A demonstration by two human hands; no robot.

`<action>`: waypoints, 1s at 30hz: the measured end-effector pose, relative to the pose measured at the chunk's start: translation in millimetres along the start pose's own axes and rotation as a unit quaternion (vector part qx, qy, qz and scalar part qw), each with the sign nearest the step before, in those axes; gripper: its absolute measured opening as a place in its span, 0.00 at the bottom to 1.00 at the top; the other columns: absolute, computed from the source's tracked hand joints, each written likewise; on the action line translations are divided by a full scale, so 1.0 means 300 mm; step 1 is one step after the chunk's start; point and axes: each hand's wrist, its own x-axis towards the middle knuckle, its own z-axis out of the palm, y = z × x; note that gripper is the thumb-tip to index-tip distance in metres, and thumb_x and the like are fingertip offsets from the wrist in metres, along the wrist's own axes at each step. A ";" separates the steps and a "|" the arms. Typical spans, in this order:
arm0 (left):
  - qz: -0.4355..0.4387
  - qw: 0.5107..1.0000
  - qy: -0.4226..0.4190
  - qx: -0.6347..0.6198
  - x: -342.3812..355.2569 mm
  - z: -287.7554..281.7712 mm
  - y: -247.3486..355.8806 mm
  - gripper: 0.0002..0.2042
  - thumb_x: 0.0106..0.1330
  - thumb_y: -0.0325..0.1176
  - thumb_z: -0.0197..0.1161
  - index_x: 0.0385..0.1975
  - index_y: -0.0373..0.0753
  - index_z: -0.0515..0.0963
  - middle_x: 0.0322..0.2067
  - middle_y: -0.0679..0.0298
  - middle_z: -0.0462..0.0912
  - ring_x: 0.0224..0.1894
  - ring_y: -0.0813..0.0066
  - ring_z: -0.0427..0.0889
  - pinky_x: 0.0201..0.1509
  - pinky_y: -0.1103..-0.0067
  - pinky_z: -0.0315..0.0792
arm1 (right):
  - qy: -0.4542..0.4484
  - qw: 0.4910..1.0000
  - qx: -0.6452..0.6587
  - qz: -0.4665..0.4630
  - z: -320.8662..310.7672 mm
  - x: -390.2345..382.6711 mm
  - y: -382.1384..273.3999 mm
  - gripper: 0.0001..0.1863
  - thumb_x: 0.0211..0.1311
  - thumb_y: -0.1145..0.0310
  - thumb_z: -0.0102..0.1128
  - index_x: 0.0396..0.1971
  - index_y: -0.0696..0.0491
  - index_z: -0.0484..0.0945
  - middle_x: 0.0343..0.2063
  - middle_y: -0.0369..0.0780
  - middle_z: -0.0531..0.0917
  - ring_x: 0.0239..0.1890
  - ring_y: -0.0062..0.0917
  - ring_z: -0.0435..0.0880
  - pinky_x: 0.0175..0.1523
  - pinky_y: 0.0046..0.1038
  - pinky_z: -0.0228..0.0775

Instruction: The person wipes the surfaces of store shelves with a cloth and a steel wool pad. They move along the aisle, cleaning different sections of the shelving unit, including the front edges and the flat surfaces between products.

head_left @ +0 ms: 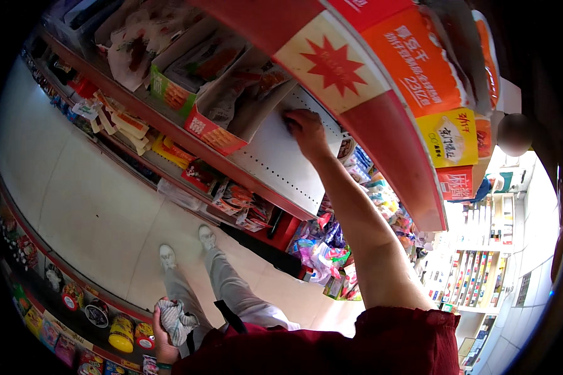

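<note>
My right hand [303, 128] reaches onto a white perforated shelf [273, 172], its fingers curled beside a red-fronted open carton [213, 131] of wrapped packets; whatever those fingers hold, if anything, is hidden. Left of that carton stands a green-fronted one [167, 90], also with packets inside. Low at the bottom of the view, my left hand [164, 334] grips a crumpled grey-and-white striped cloth [178, 319], held beside my leg.
A red-edged upper shelf [381, 156] with orange and yellow boxes overhangs my arm. Colourful packets [322, 247] fill lower shelving. A tiled aisle [87, 206] runs left, bordered by shelves of tubs [122, 331]. At the far right are white racks [481, 281] and a person's blurred head [514, 134].
</note>
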 end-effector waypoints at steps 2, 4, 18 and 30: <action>0.005 0.999 -0.032 0.004 0.007 0.027 0.006 0.21 0.70 0.47 0.49 0.54 0.39 0.69 0.44 0.58 0.78 0.45 0.61 0.77 0.50 0.67 0.72 | 0.026 0.989 -0.082 0.121 -0.068 -0.066 0.058 0.14 0.55 0.65 0.56 0.39 0.55 0.80 0.41 0.48 0.81 0.48 0.43 0.77 0.52 0.37 0.69; 0.002 0.999 -0.031 0.022 0.025 0.029 0.011 0.21 0.70 0.47 0.49 0.54 0.38 0.69 0.44 0.57 0.78 0.45 0.61 0.77 0.51 0.67 0.71 | 0.096 0.959 -0.164 0.209 -0.155 -0.155 0.235 0.15 0.54 0.66 0.56 0.41 0.54 0.79 0.42 0.49 0.80 0.48 0.43 0.77 0.53 0.40 0.68; -0.014 0.999 -0.034 -0.023 0.028 -0.015 -0.001 0.21 0.70 0.46 0.50 0.54 0.38 0.69 0.46 0.57 0.78 0.49 0.64 0.76 0.55 0.68 0.70 | 0.019 0.913 -0.271 0.304 -0.140 -0.158 0.313 0.14 0.58 0.64 0.49 0.38 0.54 0.80 0.39 0.55 0.79 0.44 0.49 0.78 0.48 0.46 0.70; -0.025 0.998 -0.048 0.026 0.000 0.110 0.021 0.19 0.70 0.45 0.51 0.53 0.39 0.70 0.46 0.56 0.78 0.49 0.64 0.77 0.53 0.68 0.72 | 0.024 0.996 -0.060 0.062 -0.057 -0.303 -0.223 0.16 0.49 0.77 0.59 0.41 0.52 0.81 0.42 0.43 0.80 0.46 0.40 0.76 0.52 0.35 0.70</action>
